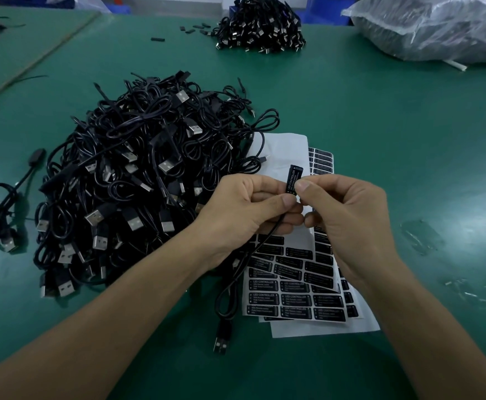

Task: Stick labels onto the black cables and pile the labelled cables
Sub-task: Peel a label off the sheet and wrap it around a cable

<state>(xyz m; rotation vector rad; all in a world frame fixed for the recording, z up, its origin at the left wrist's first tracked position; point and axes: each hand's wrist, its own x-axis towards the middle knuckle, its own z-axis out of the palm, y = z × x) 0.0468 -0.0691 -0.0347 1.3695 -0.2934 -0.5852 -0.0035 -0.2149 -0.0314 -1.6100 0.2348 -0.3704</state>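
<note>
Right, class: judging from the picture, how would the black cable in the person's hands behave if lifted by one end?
Probably floppy: the cable sags in loose curves from the left hand to the table. Likely light, since a fingertip pinch holds it. Its USB plug would probably dangle and swing.

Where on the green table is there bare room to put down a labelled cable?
Bare table lies right of the label sheets, up to the plastic bag. Another patch lies between the big cable pile and the far pile. Crowded: that big pile overlaps the sheets.
</note>
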